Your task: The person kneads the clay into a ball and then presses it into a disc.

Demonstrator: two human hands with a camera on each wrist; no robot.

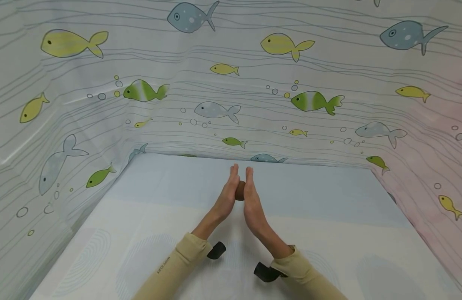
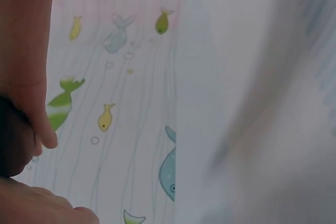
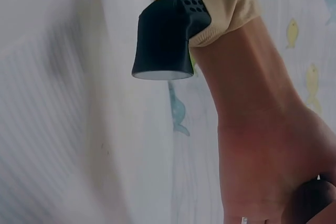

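Observation:
A dark brown rounded lump (image 1: 240, 191), ball-like in outline, sits between my two palms. My left hand (image 1: 229, 193) presses it from the left with its fingers straight and pointing forward. From the other side my right hand (image 1: 252, 200) presses against it, also flat, fingers extended. The palms face each other, and the fingertips stand apart at the far end. In the left wrist view the brown lump (image 2: 13, 142) is at the left edge, cut off by the frame. The right wrist view shows part of the lump (image 3: 310, 200) at the lower right, beside the left palm.
Below the hands lies a flat surface with a pale blue and white cover (image 1: 159, 212). Fish-printed fabric (image 1: 253, 83) rises at the back and both sides. Black wrist cameras (image 1: 266, 271) stick out from both beige sleeves (image 1: 171, 266).

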